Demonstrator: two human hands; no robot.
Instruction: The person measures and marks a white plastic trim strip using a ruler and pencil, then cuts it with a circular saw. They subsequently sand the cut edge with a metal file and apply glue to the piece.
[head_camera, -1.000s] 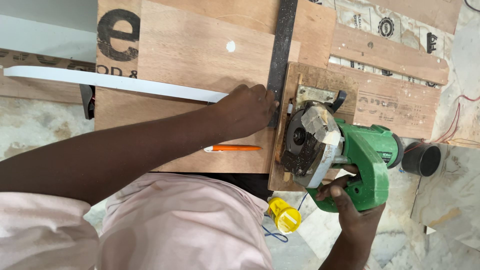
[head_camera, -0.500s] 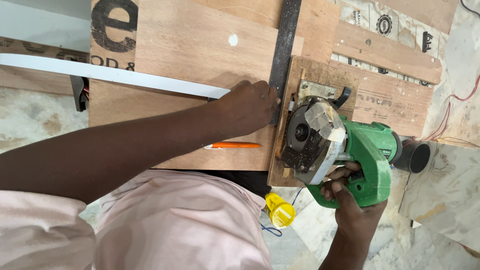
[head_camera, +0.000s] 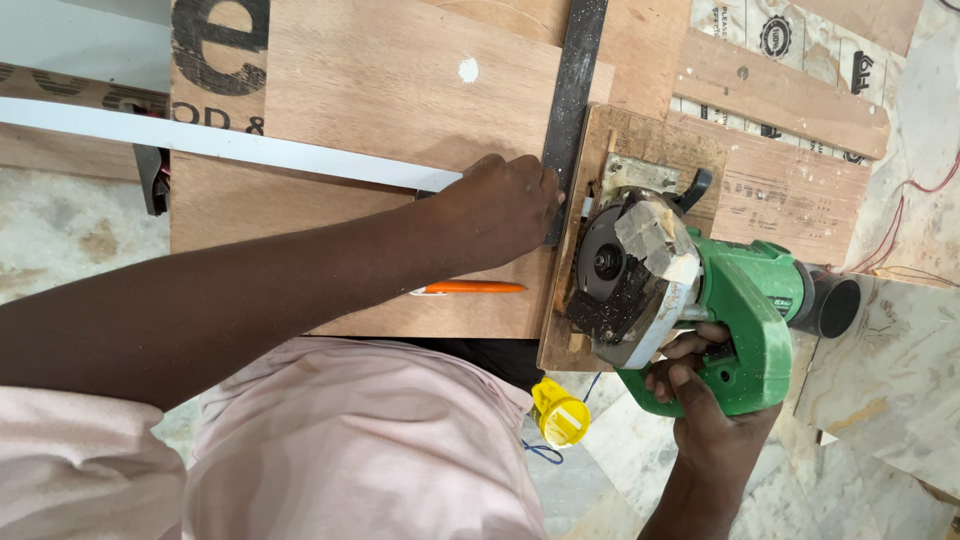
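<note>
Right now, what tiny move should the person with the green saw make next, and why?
Probably ease the green circular saw forward along the dark metal straightedge. The right hand already grips its handle, the left hand presses the straightedge onto the brown plywood board, and the saw sits at the board's near edge, most of the board ahead.
</note>
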